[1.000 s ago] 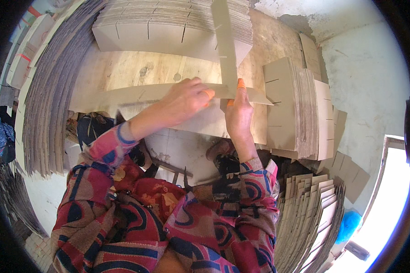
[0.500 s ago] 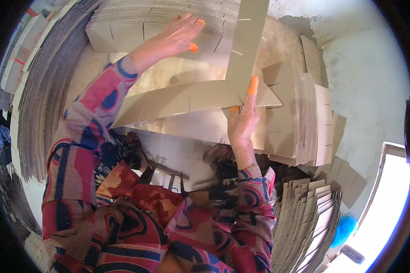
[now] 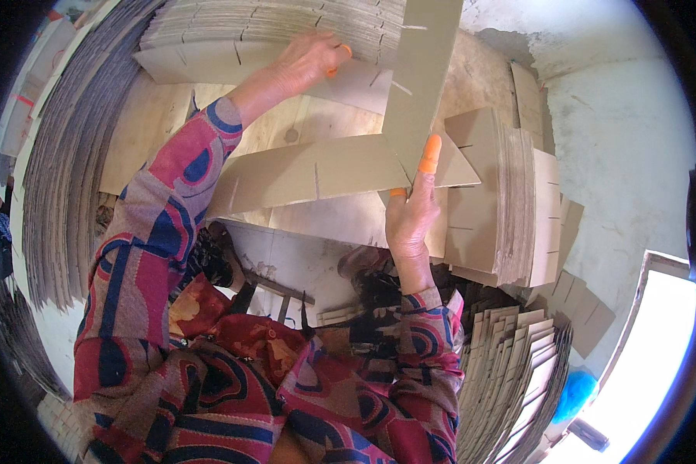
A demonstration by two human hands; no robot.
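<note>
My right hand (image 3: 411, 220), with orange covers on the thumb and a fingertip, grips two slotted cardboard strips where they cross. One cardboard strip (image 3: 421, 73) stretches away to the far edge of the view. The other, a crosswise cardboard strip (image 3: 286, 174), reaches left under my left forearm. My left hand (image 3: 305, 62) is closed in a pinch at the front strip (image 3: 209, 66) of the far stack, its thumb and finger also capped in orange. The exact contact there is partly hidden by the hand. Short slits mark the strips.
Behind my left hand lies a long stack of slotted cardboard (image 3: 278, 22) on a wooden board (image 3: 329, 116). Another tall stack (image 3: 77, 162) rises at the left. On the right are an upright stack (image 3: 514, 205), lower cardboard bundles (image 3: 510, 371) and a blue bag (image 3: 576, 394).
My left thumb and finger have come together at the front strip, whose left end has shifted outward from the stack. The right hand still holds the crossed strips in nearly the same place.
</note>
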